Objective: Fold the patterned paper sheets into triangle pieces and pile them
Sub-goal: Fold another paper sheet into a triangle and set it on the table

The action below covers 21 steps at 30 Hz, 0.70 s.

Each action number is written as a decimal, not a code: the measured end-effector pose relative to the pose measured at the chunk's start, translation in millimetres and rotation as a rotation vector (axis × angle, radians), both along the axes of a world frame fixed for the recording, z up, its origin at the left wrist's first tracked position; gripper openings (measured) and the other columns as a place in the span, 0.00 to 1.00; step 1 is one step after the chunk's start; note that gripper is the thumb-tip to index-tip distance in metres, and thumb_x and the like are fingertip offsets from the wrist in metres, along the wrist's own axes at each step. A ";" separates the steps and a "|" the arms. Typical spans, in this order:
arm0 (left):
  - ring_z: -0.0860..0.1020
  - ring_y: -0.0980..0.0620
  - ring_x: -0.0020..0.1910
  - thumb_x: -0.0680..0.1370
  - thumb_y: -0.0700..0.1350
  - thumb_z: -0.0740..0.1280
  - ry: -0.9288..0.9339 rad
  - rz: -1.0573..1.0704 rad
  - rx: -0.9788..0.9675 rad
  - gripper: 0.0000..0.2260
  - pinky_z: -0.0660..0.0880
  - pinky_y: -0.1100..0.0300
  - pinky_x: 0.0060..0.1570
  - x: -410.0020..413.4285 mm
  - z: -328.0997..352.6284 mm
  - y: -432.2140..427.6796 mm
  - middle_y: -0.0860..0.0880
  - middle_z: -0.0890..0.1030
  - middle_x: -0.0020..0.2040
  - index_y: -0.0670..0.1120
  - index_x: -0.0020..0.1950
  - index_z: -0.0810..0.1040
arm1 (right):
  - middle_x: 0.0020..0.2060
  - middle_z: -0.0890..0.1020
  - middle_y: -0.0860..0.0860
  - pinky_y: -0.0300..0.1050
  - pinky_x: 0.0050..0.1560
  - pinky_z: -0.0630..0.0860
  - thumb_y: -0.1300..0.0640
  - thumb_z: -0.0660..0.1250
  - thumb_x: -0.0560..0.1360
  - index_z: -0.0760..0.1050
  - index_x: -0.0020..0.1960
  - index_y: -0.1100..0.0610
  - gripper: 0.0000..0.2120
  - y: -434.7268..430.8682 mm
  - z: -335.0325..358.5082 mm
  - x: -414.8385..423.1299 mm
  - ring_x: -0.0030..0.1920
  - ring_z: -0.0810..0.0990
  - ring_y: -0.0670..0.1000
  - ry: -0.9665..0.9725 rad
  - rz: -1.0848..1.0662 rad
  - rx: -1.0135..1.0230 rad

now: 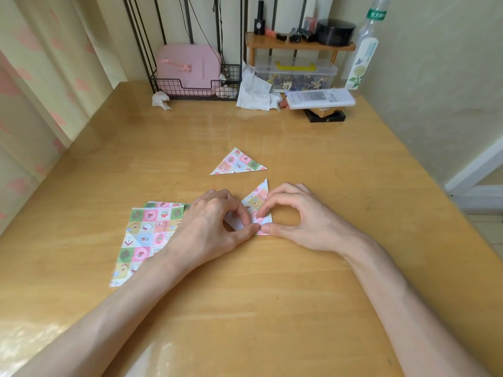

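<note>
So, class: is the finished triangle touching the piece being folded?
Apart. The head view shows bare table between the finished triangle and the piece being folded.

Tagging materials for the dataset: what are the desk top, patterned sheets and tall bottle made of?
Desk top: seemingly wood, glossy coat; grain and glare show. Patterned sheets: thin matte printed paper; white underside at the fold. Tall bottle: probably clear plastic; see-through wall, printed label.

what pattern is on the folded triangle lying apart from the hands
A pastel patchwork of pink, green and blue squares on the folded triangle, clearest in the head view.
</note>
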<state>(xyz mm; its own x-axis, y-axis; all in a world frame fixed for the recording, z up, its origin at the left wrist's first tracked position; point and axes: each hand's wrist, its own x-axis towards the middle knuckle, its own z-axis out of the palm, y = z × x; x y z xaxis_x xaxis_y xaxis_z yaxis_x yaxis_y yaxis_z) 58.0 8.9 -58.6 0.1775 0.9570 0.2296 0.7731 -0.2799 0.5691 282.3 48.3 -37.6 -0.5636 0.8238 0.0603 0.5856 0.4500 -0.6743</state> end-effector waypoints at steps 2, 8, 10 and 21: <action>0.74 0.57 0.47 0.71 0.66 0.70 -0.002 0.007 -0.018 0.13 0.70 0.59 0.50 0.4 0.1 0.2 0.57 0.78 0.43 0.58 0.41 0.81 | 0.57 0.76 0.38 0.52 0.73 0.62 0.45 0.76 0.73 0.82 0.54 0.41 0.10 0.0 -0.5 -0.5 0.65 0.69 0.43 -0.011 -0.003 0.014; 0.74 0.56 0.49 0.72 0.64 0.71 -0.014 0.012 -0.048 0.12 0.73 0.56 0.50 0.4 -0.2 0.1 0.58 0.79 0.44 0.57 0.41 0.81 | 0.57 0.75 0.37 0.54 0.73 0.62 0.46 0.76 0.74 0.81 0.55 0.41 0.10 -0.3 -1.7 -2.9 0.65 0.68 0.44 -0.042 -0.006 0.023; 0.74 0.56 0.48 0.72 0.64 0.73 -0.017 0.022 -0.041 0.11 0.72 0.57 0.50 1.0 -1.0 0.0 0.58 0.78 0.43 0.57 0.41 0.82 | 0.57 0.75 0.37 0.55 0.73 0.61 0.48 0.73 0.77 0.82 0.54 0.41 0.06 0.2 -2.4 -1.6 0.66 0.68 0.43 -0.040 -0.003 0.016; 0.73 0.57 0.46 0.72 0.63 0.73 -0.013 0.026 -0.031 0.11 0.68 0.61 0.46 2.4 0.0 -0.5 0.58 0.77 0.42 0.56 0.40 0.81 | 0.58 0.76 0.39 0.53 0.74 0.61 0.47 0.72 0.78 0.84 0.54 0.42 0.05 1.2 -0.4 2.2 0.67 0.69 0.43 0.001 0.010 -0.012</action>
<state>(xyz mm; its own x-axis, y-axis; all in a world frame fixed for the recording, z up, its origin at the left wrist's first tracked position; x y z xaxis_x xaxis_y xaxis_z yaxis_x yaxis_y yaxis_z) 60.4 8.4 -58.6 0.1496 0.9678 0.2023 0.7725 -0.2421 0.5871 284.5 49.5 -38.0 -0.5719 0.8188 0.0507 0.5807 0.4477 -0.6799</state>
